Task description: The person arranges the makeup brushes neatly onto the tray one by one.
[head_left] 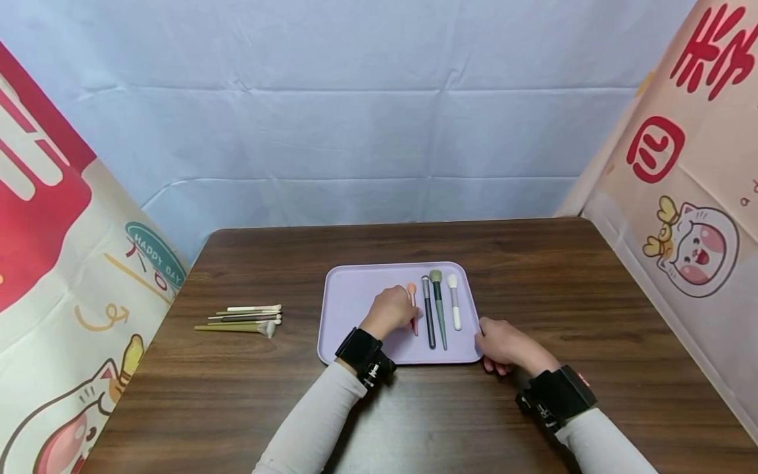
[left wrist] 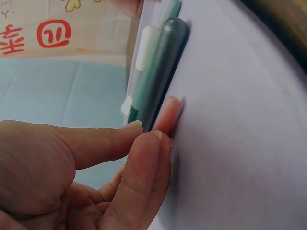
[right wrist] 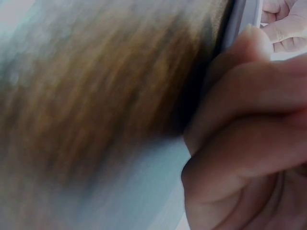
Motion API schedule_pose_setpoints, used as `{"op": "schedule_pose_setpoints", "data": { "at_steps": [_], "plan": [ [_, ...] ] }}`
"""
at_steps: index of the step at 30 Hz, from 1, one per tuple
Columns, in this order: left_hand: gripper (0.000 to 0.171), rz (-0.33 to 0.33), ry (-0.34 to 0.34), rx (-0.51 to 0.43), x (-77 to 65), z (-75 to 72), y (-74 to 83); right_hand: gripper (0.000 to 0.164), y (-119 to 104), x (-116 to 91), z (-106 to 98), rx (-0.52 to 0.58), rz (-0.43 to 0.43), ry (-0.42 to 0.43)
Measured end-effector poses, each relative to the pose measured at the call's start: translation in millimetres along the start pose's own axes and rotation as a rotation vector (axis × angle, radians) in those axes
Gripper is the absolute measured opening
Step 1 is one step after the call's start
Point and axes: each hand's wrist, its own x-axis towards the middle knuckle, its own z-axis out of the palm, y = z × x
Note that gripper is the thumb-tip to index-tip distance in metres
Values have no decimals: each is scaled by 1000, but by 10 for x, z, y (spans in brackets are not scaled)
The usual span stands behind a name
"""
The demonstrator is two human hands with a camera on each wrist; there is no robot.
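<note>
A lilac tray (head_left: 355, 309) lies on the table with several makeup brushes near its right side. My left hand (head_left: 389, 311) reaches over the tray and pinches a pink makeup brush (left wrist: 168, 115) between thumb and fingers; its orange-tinted head (head_left: 411, 288) points to the far side. To its right lie a dark brush (head_left: 429, 316), a green brush (head_left: 439, 309) and a white brush (head_left: 454, 304), roughly side by side. My right hand (head_left: 510, 343) grips the tray's right edge near the front corner, thumb at the rim (right wrist: 247, 19) and fingers curled below.
Left of the tray, a small group of brushes (head_left: 237, 327) with green, white and dark handles lies on the brown wooden table (head_left: 266, 395). A pale blue cloth (head_left: 355, 131) hangs behind the table, and printed cloths hang at both sides.
</note>
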Motion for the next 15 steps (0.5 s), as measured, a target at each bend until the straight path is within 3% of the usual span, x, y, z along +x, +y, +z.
{"op": "schedule_pose_setpoints", "data": {
  "at_steps": [7, 15],
  "plan": [
    [30, 34, 68, 0, -65, -92, -9, 14, 6, 7, 1, -7, 0, 1],
    [25, 84, 155, 94, -154, -251, -122, 13, -5, 2, 0, -8, 0, 0]
  ]
}}
